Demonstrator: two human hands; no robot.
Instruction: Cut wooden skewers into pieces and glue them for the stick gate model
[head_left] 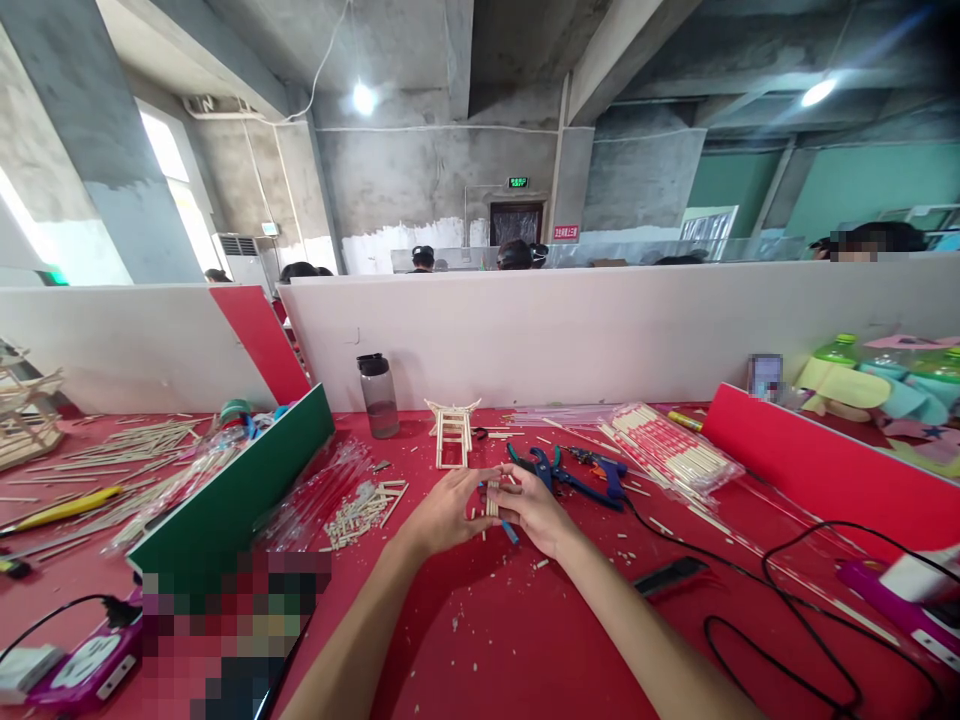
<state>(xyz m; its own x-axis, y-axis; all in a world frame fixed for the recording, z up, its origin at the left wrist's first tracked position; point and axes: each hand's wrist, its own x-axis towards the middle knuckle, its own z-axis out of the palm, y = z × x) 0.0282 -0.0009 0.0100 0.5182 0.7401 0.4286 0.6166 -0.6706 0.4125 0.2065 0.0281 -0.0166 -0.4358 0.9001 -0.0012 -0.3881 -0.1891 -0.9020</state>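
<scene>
Over the middle of the red table, a small bundle of short wooden sticks (493, 500) sits between my two hands. My left hand (448, 512) curls in from the left, its thumb at the bundle's lower side. From the right, my right hand (534, 508) presses its fingers and thumb against the sticks. Both hands are closed on it, and the fingers partly hide it. Just below lies a narrow blue piece (510, 533), whose kind I cannot make out. Behind my hands stands a small stick-built frame (453, 435) shaped like a ladder or tower.
Short stick offcuts (360, 515) are heaped to the left, near a water bottle (379, 395). Blue-handled cutters (547, 465) and a blue glue gun (600, 485) lie right. Farther right are packaged sticks (671, 450) and a black cable (697, 555). A green divider (240, 490) stands left.
</scene>
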